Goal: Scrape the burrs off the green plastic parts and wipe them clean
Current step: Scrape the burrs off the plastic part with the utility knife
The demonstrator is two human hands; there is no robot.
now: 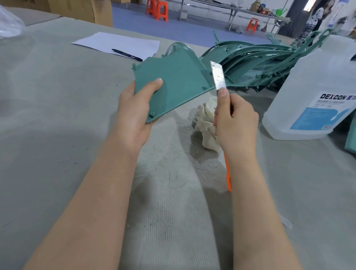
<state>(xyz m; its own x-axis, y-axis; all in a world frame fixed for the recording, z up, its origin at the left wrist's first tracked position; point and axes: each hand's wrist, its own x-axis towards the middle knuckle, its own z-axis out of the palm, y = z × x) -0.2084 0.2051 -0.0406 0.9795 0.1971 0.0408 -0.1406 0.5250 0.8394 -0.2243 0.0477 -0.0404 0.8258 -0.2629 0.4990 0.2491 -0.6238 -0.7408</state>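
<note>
Hands (135,108) holding green part (172,86), blade (218,75) touching

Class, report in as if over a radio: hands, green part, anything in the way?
Left hand grips flat green plastic panel. Right hand holds orange-handled utility knife, blade at panel's right edge. Crumpled cream rag below, nothing blocking.

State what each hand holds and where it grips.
The left hand holds a green plastic part by its lower left edge. The right hand holds a utility knife by its handle, just below the blade.
</note>
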